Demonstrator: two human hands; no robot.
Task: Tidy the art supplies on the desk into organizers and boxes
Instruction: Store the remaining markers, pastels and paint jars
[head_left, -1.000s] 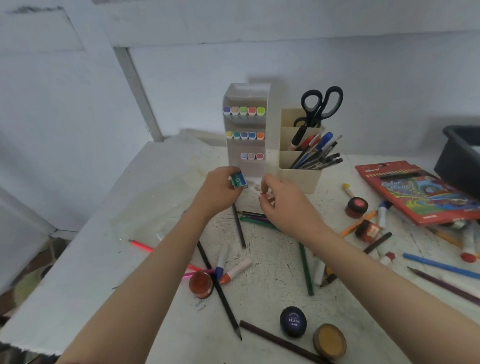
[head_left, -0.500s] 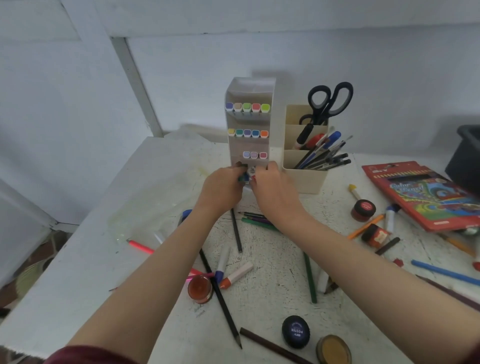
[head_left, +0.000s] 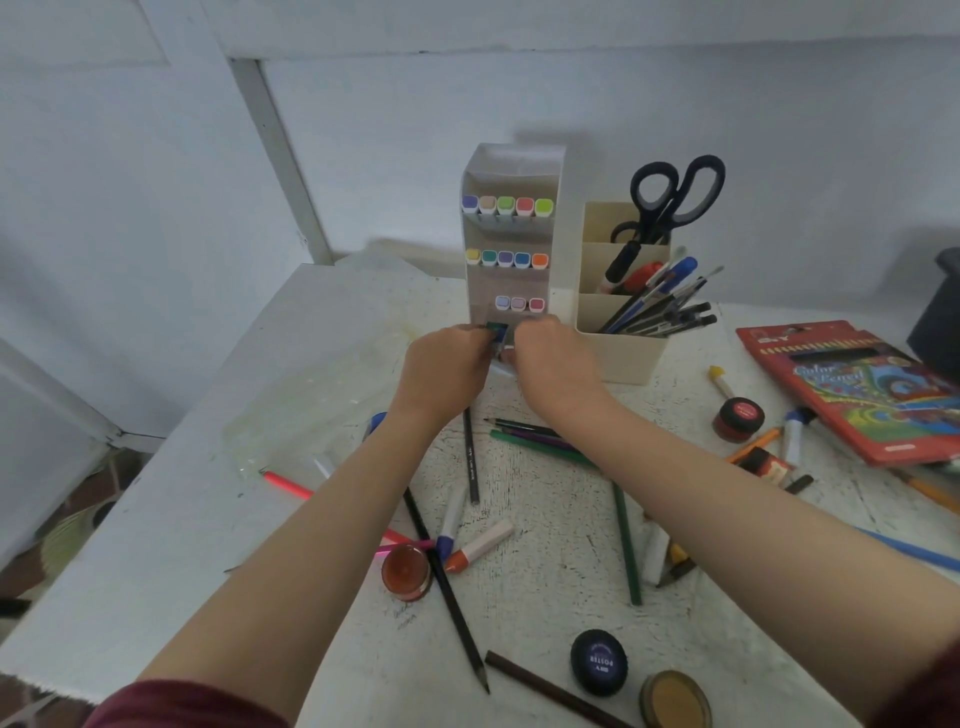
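A tall white marker rack stands at the back of the desk, with coloured marker caps showing in three rows. My left hand holds a marker with a green-blue cap right at the foot of the rack. My right hand is curled beside it and seems to pinch another marker whose red tip just shows; most of that marker is hidden. A cream pen holder with scissors and pens stands to the right of the rack.
Loose pencils, markers and paint pots lie over the white desk: an orange pot, a dark blue pot, a red pot. A red colour-pencil box lies at the right, a dark bin behind it.
Both hands have moved forward from above the desk to the foot of the marker rack, carrying the green-blue capped marker there. The camera has drawn a little closer.
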